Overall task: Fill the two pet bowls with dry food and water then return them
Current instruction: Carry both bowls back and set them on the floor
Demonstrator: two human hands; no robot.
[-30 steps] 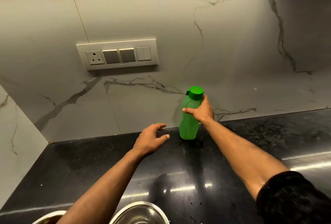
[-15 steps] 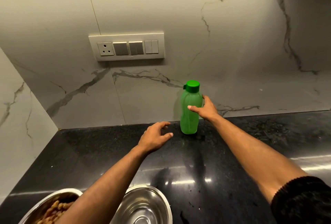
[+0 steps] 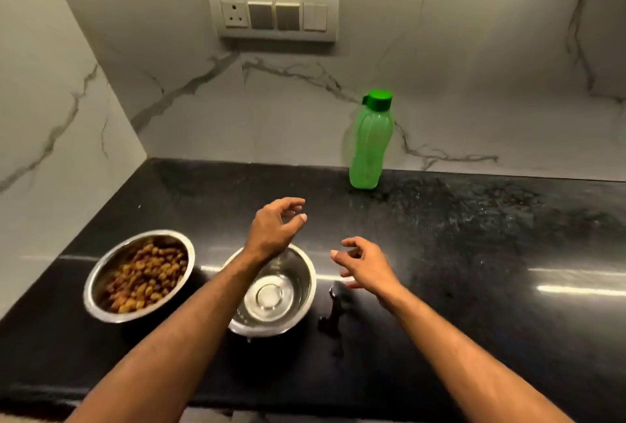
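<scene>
- A person's left hand (image 3: pixel 276 224) hovers above the black polished stone counter (image 3: pixel 474 253), fingers loosely curled, holding nothing, its wrist over the far rim of the round steel bowl of clear water (image 3: pixel 274 294).
- The right hand (image 3: pixel 364 263) hangs just right of that bowl, fingers loosely spread, gripping nothing.
- A second round steel bowl heaped with brown dry food (image 3: pixel 140 275) sits just left of the water bowl.
- A capped green plastic bottle (image 3: pixel 371 143) stands upright at the marble-patterned wall (image 3: pixel 474 67), well apart from both hands.
- A small spill (image 3: pixel 333 307) lies beside the water bowl.
</scene>
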